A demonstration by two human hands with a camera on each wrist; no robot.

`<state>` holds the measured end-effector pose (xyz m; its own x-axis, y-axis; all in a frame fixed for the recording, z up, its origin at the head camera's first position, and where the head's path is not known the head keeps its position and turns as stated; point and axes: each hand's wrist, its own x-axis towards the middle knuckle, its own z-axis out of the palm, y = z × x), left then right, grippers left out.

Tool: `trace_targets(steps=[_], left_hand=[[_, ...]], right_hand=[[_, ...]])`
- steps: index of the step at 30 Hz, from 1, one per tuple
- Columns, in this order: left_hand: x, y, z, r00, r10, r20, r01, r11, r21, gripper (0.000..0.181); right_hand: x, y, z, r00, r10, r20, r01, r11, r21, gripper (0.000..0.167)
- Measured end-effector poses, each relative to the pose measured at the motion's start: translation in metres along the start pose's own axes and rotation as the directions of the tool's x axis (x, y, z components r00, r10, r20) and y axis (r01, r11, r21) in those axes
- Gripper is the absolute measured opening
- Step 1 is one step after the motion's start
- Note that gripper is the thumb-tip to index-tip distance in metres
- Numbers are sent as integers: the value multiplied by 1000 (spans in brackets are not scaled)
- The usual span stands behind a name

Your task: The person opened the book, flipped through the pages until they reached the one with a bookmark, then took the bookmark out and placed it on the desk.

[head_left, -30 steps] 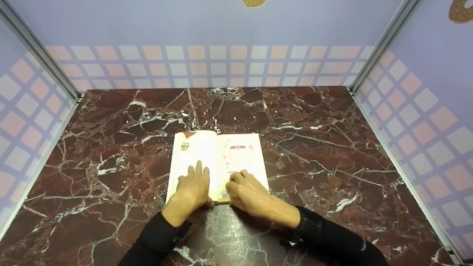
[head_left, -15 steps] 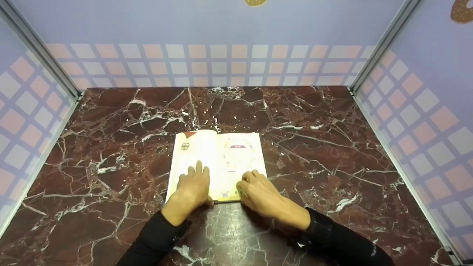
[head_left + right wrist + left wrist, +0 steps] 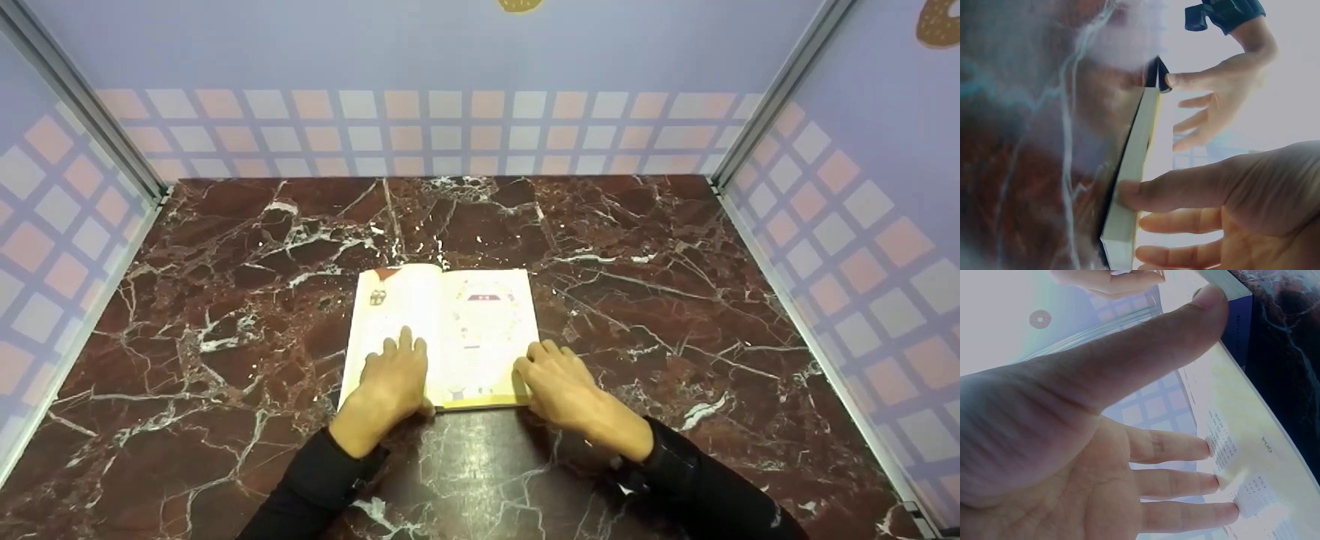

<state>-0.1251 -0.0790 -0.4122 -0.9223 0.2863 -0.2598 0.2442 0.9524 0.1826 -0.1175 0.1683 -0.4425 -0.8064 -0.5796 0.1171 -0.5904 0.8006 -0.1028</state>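
An open book with pale illustrated pages lies on the table in the head view. My left hand rests on the left page with its fingers straight. In the left wrist view its fingertips touch the printed page, and its thumb lies at the lower edge by the dark blue cover. My right hand is at the lower right corner of the right page. In the right wrist view its thumb touches the edge of the page block, while its fingers lie on the page.
The dark red marbled table reaches around the book on all sides. Lilac panels with a pink and white checked band enclose it at the back, left and right. Black sleeves cover both forearms.
My right hand has slid right along the lower part of the right page, from near the spine to the outer corner. The left hand and the book stay in place.
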Motion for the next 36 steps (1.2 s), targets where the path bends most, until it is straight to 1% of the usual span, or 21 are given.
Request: trace_targets(steps=[4,7,11,18,22,25,26,28,33,36], left_hand=[[0,0,0,1000,-1,1,1,1000,-2,99],[1,0,0,1000,-4,10,4,1000,-1,99],[1,1,0,1000,-8,23,8,1000,-1,99],[2,0,0,1000,-4,17,4,1000,-9,100],[2,0,0,1000,-1,12,1,1000,-19,100],[2,-1,0,1000,0,14,1,1000,-22,101],[2,-1,0,1000,1,14,0,1000,-21,101],[2,-1,0,1000,0,17,0,1000,-21,101],[3,0,0,1000,-5,30,6,1000,-25,101],[3,0,-1,999,-6,37,7,1000,-25,103]], right_hand=[[-2,2,-4,998,35,47,-33,999,-39,26],[-4,4,-6,998,40,53,-38,998,-50,23],[-6,5,-8,998,35,52,-31,998,-63,24],[-7,6,-11,997,23,68,-19,998,-54,24],[-6,7,-15,993,27,111,-22,999,-42,20],[-6,8,-18,990,23,140,-18,999,-33,21],[-6,9,-19,990,16,140,-12,999,-30,22],[-7,10,-21,992,-5,125,8,1000,-27,18],[-7,12,-23,997,-60,55,61,998,-16,14],[-7,14,-24,997,-75,30,75,997,-18,15]])
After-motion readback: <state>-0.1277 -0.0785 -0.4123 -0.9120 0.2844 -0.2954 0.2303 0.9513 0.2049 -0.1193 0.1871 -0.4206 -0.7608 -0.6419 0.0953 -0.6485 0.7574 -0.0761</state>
